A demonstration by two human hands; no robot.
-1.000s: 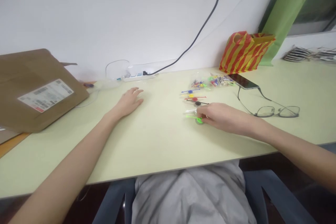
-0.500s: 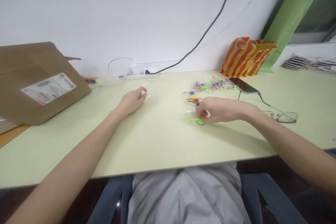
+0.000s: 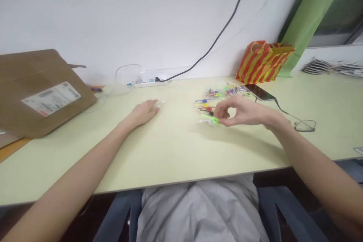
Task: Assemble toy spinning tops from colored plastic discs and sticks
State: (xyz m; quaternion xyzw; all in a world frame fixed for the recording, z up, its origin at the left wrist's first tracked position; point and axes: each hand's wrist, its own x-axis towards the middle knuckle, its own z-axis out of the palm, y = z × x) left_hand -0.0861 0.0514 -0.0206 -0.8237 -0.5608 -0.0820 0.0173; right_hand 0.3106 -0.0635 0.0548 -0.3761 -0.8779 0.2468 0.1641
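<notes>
The green stick piece (image 3: 212, 120), half a second ago flat on the table (image 3: 170, 147), now sits lifted just above it, pinched between thumb and fingertips of the right hand (image 3: 241, 112). Coloured sticks (image 3: 206, 104) lie just behind. The left hand (image 3: 143, 112) rests flat, holding nothing.

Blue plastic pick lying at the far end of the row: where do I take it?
Probably best to pinch the blue plastic pick by its round disc head, coming from above: it lies flat on the pale green table, its thin stem offering little grip.
</notes>
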